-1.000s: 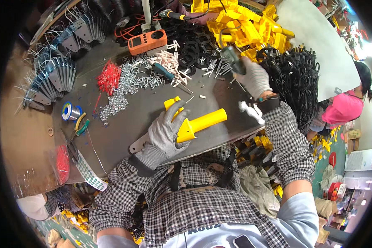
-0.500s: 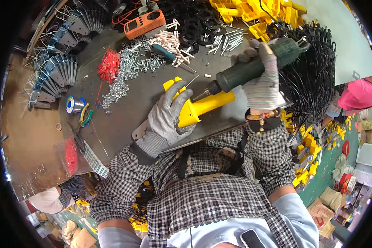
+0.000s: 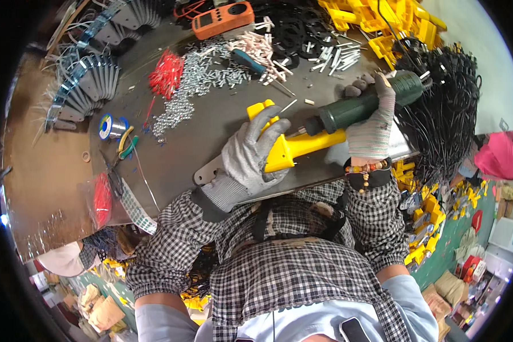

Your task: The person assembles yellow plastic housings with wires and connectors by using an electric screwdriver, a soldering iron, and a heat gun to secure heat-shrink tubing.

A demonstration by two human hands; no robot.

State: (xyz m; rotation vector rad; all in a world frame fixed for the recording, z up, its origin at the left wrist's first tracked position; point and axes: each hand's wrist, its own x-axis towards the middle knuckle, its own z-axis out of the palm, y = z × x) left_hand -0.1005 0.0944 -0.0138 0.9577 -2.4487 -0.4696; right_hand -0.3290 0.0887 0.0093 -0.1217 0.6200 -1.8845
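My left hand (image 3: 252, 149), in a grey glove, is wrapped round a yellow plastic handle housing (image 3: 279, 154). A flat grey metal plate (image 3: 208, 171) with a hole sticks out of the housing on the left. My right hand (image 3: 373, 125), in a striped, worn glove, grips a dark green electric screwdriver (image 3: 353, 111). The driver's tip points left, just above the yellow housing near my left fingers; whether it touches the housing, I cannot tell. A thin metal rod (image 3: 289, 105) shows beyond my left fingertips.
Beyond the hands lie silver screws (image 3: 202, 80), red sleeves (image 3: 166, 74), pale pink pieces (image 3: 256, 48), a blue-handled screwdriver (image 3: 248, 61) and an orange meter (image 3: 222, 20). Black cables (image 3: 444, 108) pile up at right. A solder spool (image 3: 112, 127) and pliers (image 3: 126, 142) sit left.
The view has shifted, so the bench items appear farther right. Against the yellow housing, the driver's tip has drawn back to the right. Both hands keep their holds.
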